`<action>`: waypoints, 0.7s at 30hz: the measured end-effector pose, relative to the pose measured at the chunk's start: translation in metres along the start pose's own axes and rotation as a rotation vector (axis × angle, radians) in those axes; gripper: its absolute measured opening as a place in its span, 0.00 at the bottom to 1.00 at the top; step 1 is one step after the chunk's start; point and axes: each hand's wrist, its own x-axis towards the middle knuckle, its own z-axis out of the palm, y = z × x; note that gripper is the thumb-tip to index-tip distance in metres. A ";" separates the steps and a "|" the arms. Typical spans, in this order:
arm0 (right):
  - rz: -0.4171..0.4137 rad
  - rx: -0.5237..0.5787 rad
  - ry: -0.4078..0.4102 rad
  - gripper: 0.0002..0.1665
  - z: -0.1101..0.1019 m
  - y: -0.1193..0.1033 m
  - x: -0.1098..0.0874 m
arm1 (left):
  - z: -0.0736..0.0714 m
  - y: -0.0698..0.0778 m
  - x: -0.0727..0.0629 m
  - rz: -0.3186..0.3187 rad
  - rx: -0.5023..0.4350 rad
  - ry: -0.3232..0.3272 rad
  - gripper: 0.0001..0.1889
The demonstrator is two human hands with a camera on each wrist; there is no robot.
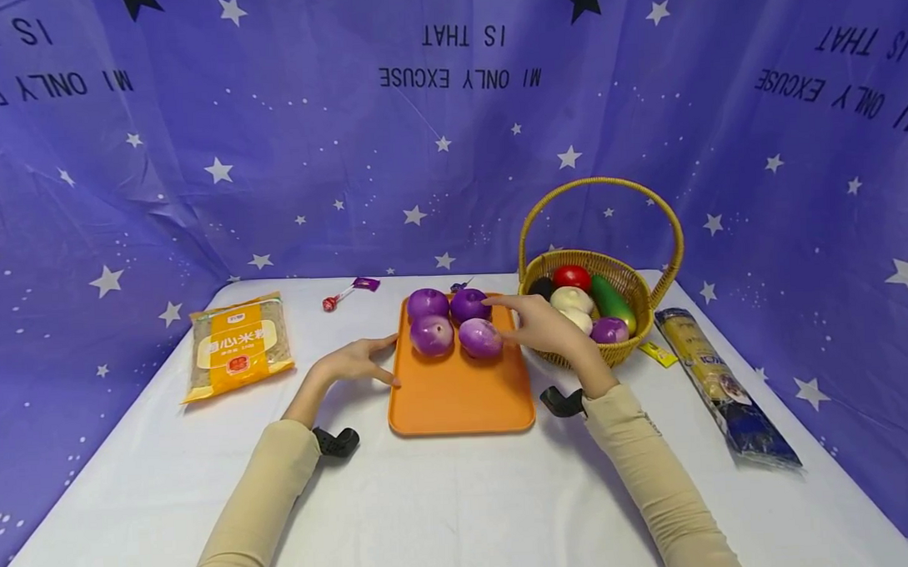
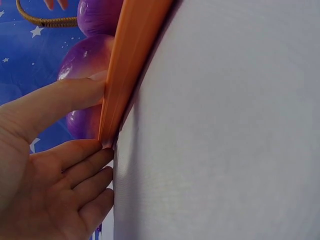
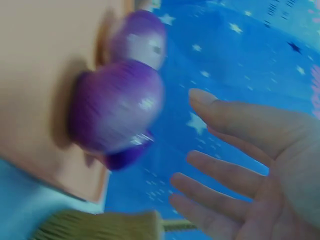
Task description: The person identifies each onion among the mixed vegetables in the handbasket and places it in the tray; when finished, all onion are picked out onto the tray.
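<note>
Your right hand point(image 1: 541, 322) is near the middle of the frame, with its fingers spread and loose. Its fingertips are at the right side of the purple onions point(image 1: 432, 336); I cannot tell if any of them touch. Your left hand point(image 1: 355, 360) is just left of the middle. Its fingers are nearly straight, and the thumb and fingertips touch the left edge of the orange tray point(image 1: 461, 404).

Four purple onions sit on the far half of the tray, two behind and two in front. The tray lies flat on the white table point(image 1: 462, 508).

Right of the tray is a woven basket point(image 1: 607, 357) with a tall handle. In it you see a red tomato point(image 1: 572, 278), a green cucumber point(image 1: 614, 305), white onions point(image 1: 571, 299), one more purple onion and something dark. A little yellow packet point(image 1: 659, 353) lies just beside the basket, and a long packet point(image 1: 720, 383) lies at the right of the frame. A yellow bag point(image 1: 238, 345) lies at the left. A red lollipop point(image 1: 330, 304) lies near the back edge. Behind it all hangs a purple cloth point(image 1: 330, 179) with stars.
</note>
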 end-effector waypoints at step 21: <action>0.201 0.058 0.018 0.35 -0.071 0.042 -0.052 | 0.001 -0.004 0.004 0.000 -0.006 -0.006 0.52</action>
